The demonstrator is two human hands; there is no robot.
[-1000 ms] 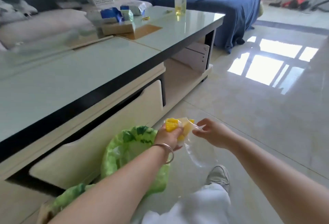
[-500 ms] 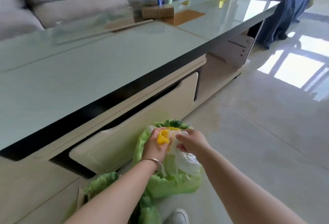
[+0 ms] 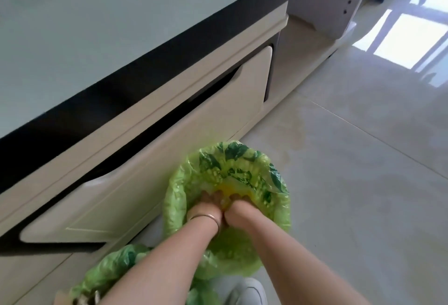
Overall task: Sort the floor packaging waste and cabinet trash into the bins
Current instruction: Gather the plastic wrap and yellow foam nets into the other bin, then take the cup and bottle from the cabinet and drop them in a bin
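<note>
Two hands are reaching down together into the green-lined bin [image 3: 278, 198] that is standing on the floor [image 3: 351, 171], just in front of the cabinet drawer [image 3: 184, 159]. The left hand [image 3: 206, 204], with a bracelet [image 3: 206, 217] at its wrist, and the right hand [image 3: 238, 205] are sitting side by side inside the bag's mouth, and both are touching the yellow packaging [image 3: 228, 187], which is lying low in the bin between and just beyond their fingers.

Each hand's grip is hard to read: the fingers are pointing down into the liner and are partly hidden, so I cannot tell whether they are pinching the wrapper or only pressing it down with straighter fingers.

As a judgement of progress, this one piece of packaging is all but binned; it only needs letting go. A second green bag [image 3: 114, 270] is lying nearer and to the left, partly cut off by the frame, and it probably serves as the other bin for sorting. What it is holding is too unclear to say.

No other waste is showing on the visible stretch of floor, to the right and far side. The drawer is standing slightly open, with a dark gap above it, so the cabinet trash is likely waiting to be dealt with. The glass worktop [image 3: 97, 26] is running across the far left.
</note>
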